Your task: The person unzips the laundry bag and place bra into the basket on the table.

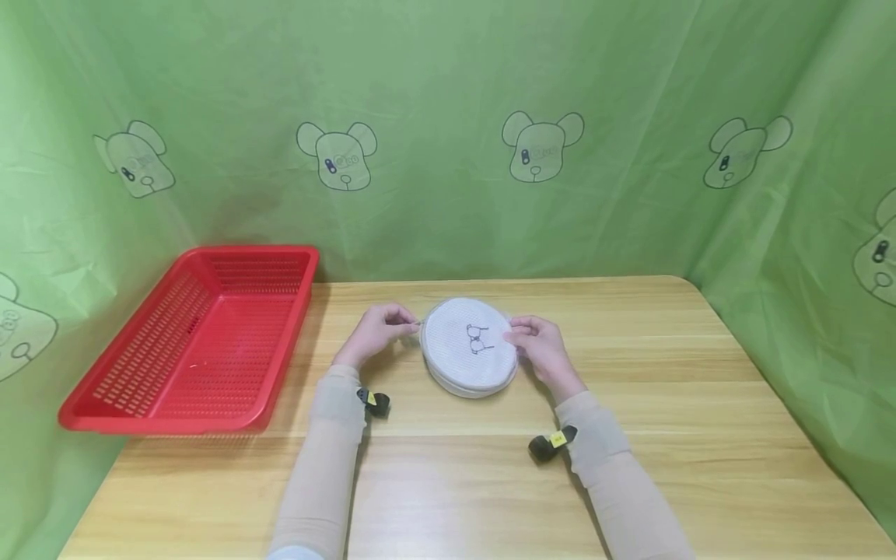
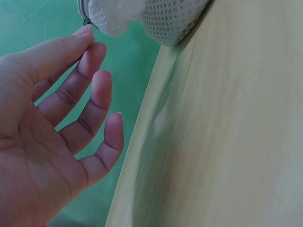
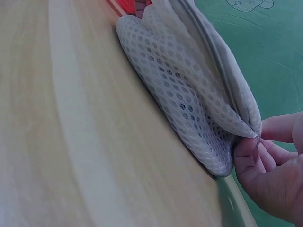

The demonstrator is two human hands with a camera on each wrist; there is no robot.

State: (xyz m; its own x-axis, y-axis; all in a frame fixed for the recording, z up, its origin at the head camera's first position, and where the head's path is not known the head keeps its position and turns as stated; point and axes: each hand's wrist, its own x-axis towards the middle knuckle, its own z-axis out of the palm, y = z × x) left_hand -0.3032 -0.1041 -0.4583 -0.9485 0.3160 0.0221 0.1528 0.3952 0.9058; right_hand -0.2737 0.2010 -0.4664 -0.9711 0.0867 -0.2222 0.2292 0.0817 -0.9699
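A round pale-grey mesh laundry bag [image 1: 458, 346] with a dark line drawing on its top lies on the wooden table, between the two hands. At the bag's left edge, the left hand [image 1: 381, 330] pinches the zipper pull [image 2: 86, 22] between thumb and index finger; its other fingers are spread and slightly bent. On the opposite side, the right hand [image 1: 539, 346] grips the bag's rim near the zipper with thumb and fingers. Honeycomb mesh [image 3: 184, 101] forms the bag's side wall. Crumpled white material [image 2: 111, 16] shows beside the zipper in the left wrist view.
A red perforated plastic basket [image 1: 231, 350] stands at the table's left edge. Green curtains [image 1: 434, 225] with printed bear heads hang behind the table [image 1: 448, 482] and at both sides. Each sleeved forearm carries a small black wrist camera [image 1: 549, 446].
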